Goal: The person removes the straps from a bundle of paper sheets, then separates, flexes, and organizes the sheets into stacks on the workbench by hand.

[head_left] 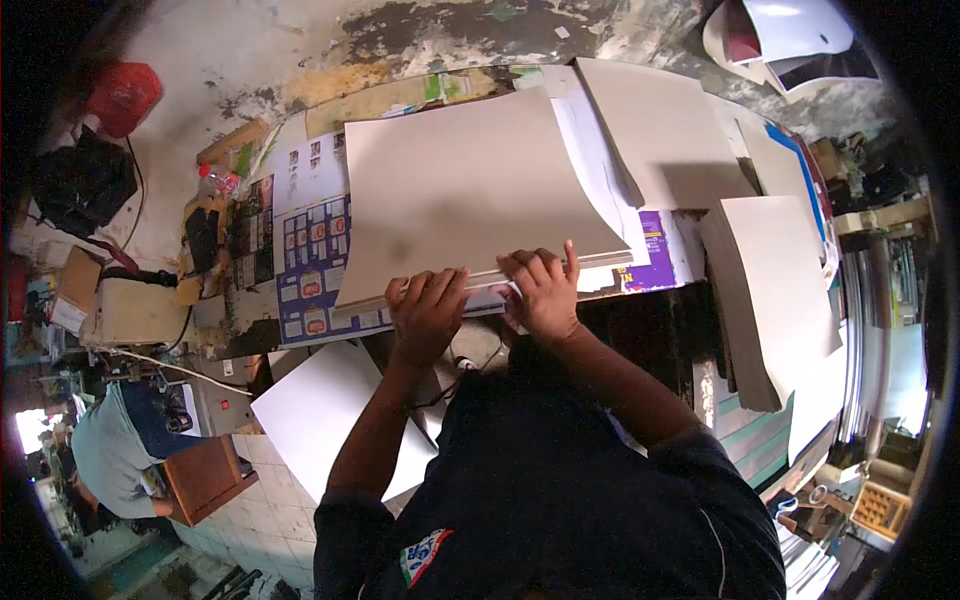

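A stack of large beige-grey sheets (460,185) lies on the worktable, its near edge toward my body. My left hand (430,305) has its fingers bent over that near edge, left of the middle. Just to its right, my right hand (540,295) grips the same edge, with one finger raised and the thumb below. Several sheet edges show in layers beside my hands. White paper (590,140) shows under the stack's right side, and a blue printed sheet (315,270) lies under its left side.
Further beige stacks stand at the back right (660,120) and right (765,280). A small bottle (218,179) is at the left. White board (335,415) lies below the table's edge. A person (115,450) bends at a brown box (208,480), lower left.
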`<state>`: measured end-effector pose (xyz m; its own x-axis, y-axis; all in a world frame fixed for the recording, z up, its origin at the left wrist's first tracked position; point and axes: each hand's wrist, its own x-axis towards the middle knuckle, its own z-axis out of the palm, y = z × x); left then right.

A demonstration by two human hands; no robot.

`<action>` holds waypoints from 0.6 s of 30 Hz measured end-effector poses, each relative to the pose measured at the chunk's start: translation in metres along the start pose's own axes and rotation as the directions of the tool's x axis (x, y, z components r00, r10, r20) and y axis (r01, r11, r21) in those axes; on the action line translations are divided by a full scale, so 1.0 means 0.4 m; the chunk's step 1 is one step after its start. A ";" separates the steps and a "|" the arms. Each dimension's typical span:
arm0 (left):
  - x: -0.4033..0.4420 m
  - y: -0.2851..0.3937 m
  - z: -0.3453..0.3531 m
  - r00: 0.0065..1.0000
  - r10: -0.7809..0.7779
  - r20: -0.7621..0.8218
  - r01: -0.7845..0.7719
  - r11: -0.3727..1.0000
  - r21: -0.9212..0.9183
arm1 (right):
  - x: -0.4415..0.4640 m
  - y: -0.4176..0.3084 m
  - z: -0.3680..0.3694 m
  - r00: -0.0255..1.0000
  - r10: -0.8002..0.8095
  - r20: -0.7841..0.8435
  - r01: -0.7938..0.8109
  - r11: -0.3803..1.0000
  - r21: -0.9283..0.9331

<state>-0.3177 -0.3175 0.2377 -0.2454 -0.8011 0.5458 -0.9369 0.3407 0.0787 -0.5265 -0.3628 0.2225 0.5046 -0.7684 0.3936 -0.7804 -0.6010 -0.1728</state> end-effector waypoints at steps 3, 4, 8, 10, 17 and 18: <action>0.010 0.005 0.012 0.983 -0.183 0.002 0.183 0.981 0.059 | 0.037 0.001 -0.007 0.993 -0.025 -0.115 0.026 1.000 0.003; 0.002 0.003 0.027 0.973 -0.230 -0.019 0.231 0.970 0.071 | 0.037 0.002 -0.007 0.998 0.002 -0.070 0.000 1.000 0.025; -0.047 -0.010 0.100 0.932 -0.352 0.079 0.359 0.929 -0.094 | 0.019 0.019 0.044 0.997 0.029 0.074 -0.033 0.998 0.054; -0.055 -0.015 0.123 0.915 -0.375 0.149 0.392 0.914 -0.103 | 0.019 0.024 0.068 0.985 0.042 0.169 -0.058 0.994 0.093; -0.040 -0.045 0.163 0.834 -0.409 0.369 0.473 0.875 -0.100 | 0.082 0.035 0.088 0.898 0.111 0.427 -0.161 0.983 0.085; -0.034 -0.050 0.171 0.822 -0.416 0.389 0.489 0.865 -0.110 | 0.100 0.043 0.093 0.890 0.109 0.443 -0.163 0.983 0.086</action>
<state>-0.3125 -0.3472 0.1718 0.0907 -0.9916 0.0919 -0.9034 -0.0431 0.4266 -0.5060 -0.4118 0.2016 0.5273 -0.8468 -0.0690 -0.8178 -0.4839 -0.3115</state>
